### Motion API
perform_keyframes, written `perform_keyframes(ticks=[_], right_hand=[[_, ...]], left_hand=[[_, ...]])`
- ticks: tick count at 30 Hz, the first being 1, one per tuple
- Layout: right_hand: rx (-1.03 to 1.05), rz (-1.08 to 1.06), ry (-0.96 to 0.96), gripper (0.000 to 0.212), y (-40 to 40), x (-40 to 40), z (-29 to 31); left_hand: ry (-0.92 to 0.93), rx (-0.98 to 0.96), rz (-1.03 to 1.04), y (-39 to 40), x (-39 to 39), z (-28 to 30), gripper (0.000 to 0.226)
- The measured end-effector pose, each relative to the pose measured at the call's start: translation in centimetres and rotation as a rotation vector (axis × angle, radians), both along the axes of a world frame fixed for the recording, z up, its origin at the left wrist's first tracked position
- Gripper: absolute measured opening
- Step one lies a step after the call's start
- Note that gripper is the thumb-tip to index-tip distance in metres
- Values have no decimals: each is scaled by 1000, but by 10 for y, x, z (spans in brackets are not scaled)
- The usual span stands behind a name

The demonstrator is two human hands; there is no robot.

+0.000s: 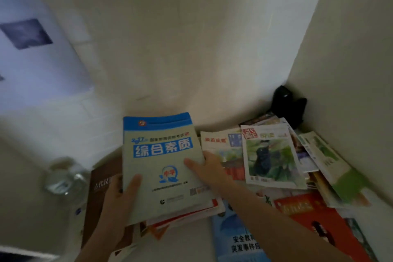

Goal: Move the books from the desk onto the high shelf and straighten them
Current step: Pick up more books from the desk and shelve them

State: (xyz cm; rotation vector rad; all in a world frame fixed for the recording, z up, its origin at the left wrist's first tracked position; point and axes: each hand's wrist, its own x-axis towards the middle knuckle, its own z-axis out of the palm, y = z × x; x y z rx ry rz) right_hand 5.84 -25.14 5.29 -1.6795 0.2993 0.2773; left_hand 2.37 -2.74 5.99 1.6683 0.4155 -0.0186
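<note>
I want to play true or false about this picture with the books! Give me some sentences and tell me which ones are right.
1. Both hands hold the blue-topped book. True: the left hand grips its left edge, the right hand its right edge.
2. The blue-topped book is alone in the hands. False: more books are stacked under it.
3. A rabbit magazine lies right of that book. True.
4. The brown book is in the right corner. False: it is on the left, behind the left hand.
5. A black object sits in the far corner. True.
</note>
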Motion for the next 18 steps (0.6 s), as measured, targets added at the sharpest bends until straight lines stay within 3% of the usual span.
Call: perform_keyframes(ticks=[4, 10, 18], right_hand=[[-33, 71, 33, 35, 27, 4, -24], [-116, 64, 147, 19, 21, -2, -49], [-147, 101, 126, 19, 16, -1, -44]], left_hand=[[72, 6, 77, 23, -11, -23, 33], [340, -46, 30, 26, -10, -74, 46], [218, -25, 70, 16, -21, -60, 36]])
